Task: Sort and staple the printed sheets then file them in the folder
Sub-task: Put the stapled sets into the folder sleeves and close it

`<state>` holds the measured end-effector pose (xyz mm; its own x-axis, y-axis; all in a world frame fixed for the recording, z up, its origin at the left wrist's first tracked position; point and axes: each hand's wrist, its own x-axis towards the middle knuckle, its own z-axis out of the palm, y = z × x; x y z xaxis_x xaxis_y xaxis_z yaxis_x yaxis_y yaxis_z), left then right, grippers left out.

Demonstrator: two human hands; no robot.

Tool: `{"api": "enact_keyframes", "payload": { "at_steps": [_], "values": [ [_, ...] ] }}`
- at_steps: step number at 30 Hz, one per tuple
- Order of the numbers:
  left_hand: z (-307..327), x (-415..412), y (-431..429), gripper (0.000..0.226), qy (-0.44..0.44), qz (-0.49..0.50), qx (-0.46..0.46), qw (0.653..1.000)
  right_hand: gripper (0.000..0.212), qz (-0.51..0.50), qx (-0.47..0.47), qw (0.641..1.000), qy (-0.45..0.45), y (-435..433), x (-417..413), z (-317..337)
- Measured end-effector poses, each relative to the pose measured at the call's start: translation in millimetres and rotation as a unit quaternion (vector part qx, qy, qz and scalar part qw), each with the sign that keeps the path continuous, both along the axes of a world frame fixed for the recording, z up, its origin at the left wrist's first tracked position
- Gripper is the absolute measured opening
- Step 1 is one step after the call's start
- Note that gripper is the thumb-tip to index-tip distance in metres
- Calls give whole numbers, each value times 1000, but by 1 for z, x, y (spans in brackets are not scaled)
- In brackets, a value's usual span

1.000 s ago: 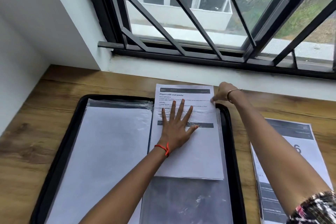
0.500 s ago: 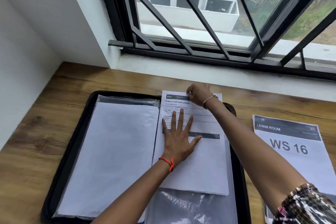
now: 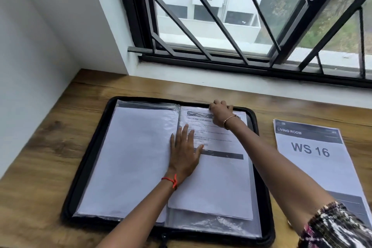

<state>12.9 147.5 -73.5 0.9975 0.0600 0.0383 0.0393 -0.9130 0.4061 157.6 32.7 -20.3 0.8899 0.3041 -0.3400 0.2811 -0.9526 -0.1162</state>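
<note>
Head view: printed sheets [image 3: 219,179] are laid in the right half of the open folder [image 3: 86,167], mid-desk [image 3: 40,147]. Left hand [image 3: 185,153] is pressed flat on them, fingers spread; right hand [image 3: 220,113] is curled on their far edge. Judged light, limp, slippery on plastic: best gripped by the edges

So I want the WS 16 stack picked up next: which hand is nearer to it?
Right. The right hand grips the top edge of the sheet in the folder, left of the stack; the left hand lies flat on that sheet, farther left.
</note>
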Motion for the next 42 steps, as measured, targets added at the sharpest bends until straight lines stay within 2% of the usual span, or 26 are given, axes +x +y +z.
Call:
{"api": "enact_keyframes", "payload": {
  "at_steps": [2,5,10,16,22,24,26,30,33,37,42],
  "values": [
    [-6,-19,11,57,-19,19,-18,999,40,-11,-1,1000,11,2,-4,-3],
    [-15,-45,22,63,-41,10,-1,999,38,-22,0,1000,19,4,-6,-4],
    [-17,-65,24,77,-2,-31,30,999,26,-16,-18,999,39,8,-8,-1],
    [-16,-67,23,83,29,-36,55,997,30,-14,-44,998,33,10,-19,1],
    [-17,-64,25,77,-25,-16,-22,999,64,-18,-23,997,-66,15,-64,-15],
    [-17,-64,26,72,-32,-10,-48,998,62,-38,30,995,-87,16,-89,-27],
    [-18,-63,27,70,-43,-8,-63,997,56,-44,90,991,-87,17,-115,-37],
    [-19,-62,28,61,-53,1,-91,994,91,-33,102,993,-46,19,-165,-50],
    [-19,-64,29,56,-43,-8,-67,997,109,-36,85,994,-56,14,-190,-58],
    [-20,-64,23,57,-39,-17,26,999,108,-72,88,991,-67,-8,-200,-59],
    [-21,-64,24,52,-21,-22,60,998,112,-121,68,987,-78,-48,-213,-62]
  ]
}}
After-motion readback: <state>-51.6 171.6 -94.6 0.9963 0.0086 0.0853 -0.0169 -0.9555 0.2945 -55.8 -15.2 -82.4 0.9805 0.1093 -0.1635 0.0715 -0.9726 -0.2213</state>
